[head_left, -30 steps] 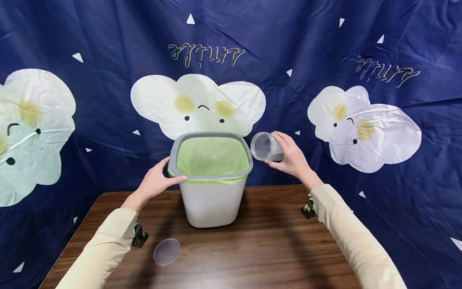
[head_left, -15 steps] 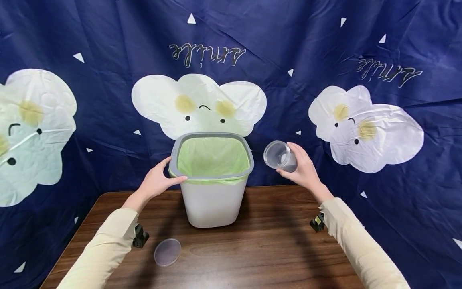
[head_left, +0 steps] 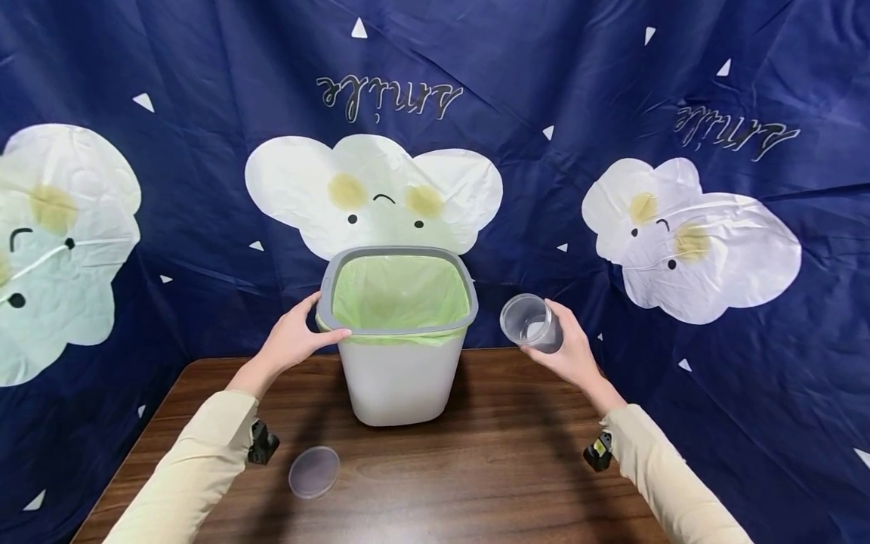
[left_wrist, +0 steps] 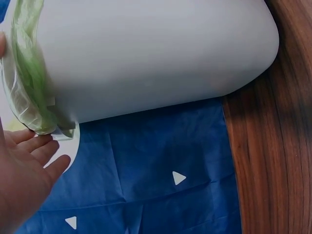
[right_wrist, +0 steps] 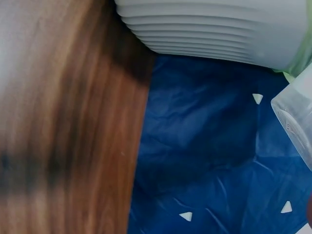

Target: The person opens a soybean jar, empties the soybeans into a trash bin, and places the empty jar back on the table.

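Observation:
A white trash bin [head_left: 402,381] with a grey rim [head_left: 401,331] stands upright on the table, lined with a green bag [head_left: 394,291]. My left hand [head_left: 288,341] holds its left front corner, thumb along the front of the rim and fingers at the side. In the left wrist view, those fingers [left_wrist: 39,146] lie against the bag's folded edge. Right of the bin, my right hand [head_left: 572,349] grips a clear plastic jar [head_left: 549,338] round its side, raised over the table. Its open mouth faces me, tilted leftward. The jar's base [right_wrist: 292,124] shows in the right wrist view.
A round clear lid [head_left: 314,472] lies flat on the wooden table [head_left: 435,483], near my left forearm. Behind the table hangs a dark blue cloth [head_left: 530,211] printed with white clouds. Both wrists carry a small black camera [head_left: 261,443].
My right hand has moved the jar away from the bin's rim, rightward and down, and turned its mouth more upward. The left hand and the bin stay in place.

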{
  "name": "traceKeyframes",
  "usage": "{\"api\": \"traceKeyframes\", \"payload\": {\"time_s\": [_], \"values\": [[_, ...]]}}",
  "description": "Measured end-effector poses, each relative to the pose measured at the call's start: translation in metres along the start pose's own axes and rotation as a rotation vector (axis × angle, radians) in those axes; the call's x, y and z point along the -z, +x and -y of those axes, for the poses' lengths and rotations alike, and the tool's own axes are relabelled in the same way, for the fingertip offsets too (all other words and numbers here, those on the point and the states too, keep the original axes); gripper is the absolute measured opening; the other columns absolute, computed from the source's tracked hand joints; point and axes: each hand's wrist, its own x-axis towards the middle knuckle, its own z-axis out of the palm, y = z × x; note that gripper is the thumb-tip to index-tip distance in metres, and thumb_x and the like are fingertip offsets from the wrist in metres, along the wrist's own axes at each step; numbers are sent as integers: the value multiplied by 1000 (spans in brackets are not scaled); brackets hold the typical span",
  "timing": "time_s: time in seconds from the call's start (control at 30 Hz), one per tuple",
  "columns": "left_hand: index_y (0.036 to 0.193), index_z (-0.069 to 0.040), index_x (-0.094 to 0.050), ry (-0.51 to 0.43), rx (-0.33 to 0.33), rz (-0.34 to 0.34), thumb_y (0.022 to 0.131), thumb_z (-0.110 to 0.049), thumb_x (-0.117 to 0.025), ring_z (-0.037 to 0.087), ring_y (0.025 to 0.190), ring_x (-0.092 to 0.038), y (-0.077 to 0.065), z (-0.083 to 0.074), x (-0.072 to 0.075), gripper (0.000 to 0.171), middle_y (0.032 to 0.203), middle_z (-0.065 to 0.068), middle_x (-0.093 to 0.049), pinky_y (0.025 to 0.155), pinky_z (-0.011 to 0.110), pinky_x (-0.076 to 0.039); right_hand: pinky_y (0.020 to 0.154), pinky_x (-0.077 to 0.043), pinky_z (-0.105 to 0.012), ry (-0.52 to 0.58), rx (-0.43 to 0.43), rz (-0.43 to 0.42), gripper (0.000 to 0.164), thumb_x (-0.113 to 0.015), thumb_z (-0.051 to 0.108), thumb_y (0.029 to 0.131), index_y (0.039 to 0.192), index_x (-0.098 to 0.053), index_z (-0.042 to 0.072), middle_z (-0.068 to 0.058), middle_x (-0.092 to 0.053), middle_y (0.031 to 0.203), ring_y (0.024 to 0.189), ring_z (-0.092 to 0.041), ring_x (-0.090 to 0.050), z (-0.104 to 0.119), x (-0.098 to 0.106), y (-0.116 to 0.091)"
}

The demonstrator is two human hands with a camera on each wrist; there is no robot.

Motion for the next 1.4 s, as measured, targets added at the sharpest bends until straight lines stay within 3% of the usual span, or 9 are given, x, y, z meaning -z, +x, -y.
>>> {"api": "traceKeyframes", "payload": {"time_s": [0.17,0.77,1.03,1.2,1.4], "values": [[144,-3,-18,2,0,4,73,-57,-65,42,129,-26,0,-1,0,102,143,25,-27,99,57,-28,94,-34,-24,12,-43,3,88,-85,17,52,129,-45,2,-16,-51,124,111,-30,-48,-3,-9,-20],[145,-5,-18,-5,5,0,73,-57,-66,42,129,-27,1,-1,-1,101,143,24,-27,98,57,-28,87,-36,-23,31,-331,-17,84,-85,18,54,127,-46,3,-16,-55,117,105,-27,-52,-8,-56,-110],[145,-4,-16,-10,9,11,73,-56,-66,43,129,-25,-2,-3,0,102,143,25,-26,98,58,-28,86,-40,-38,52,-486,8,81,-85,19,56,126,-47,2,-17,-55,118,107,-28,-52,-9,-76,-148],[145,-5,-16,-12,6,15,74,-56,-65,43,129,-25,-1,-3,0,101,144,24,-25,98,58,-28,84,-43,-45,56,-518,-11,81,-85,19,55,125,-48,2,-17,-57,115,104,-30,-54,-6,-86,-163],[145,-6,-16,-22,6,11,74,-56,-66,42,130,-25,-1,-3,-1,101,144,23,-26,98,58,-28,77,-45,-39,37,-512,-35,80,-86,18,54,123,-49,2,-15,-59,111,98,-27,-56,-4,-98,-176]]}}
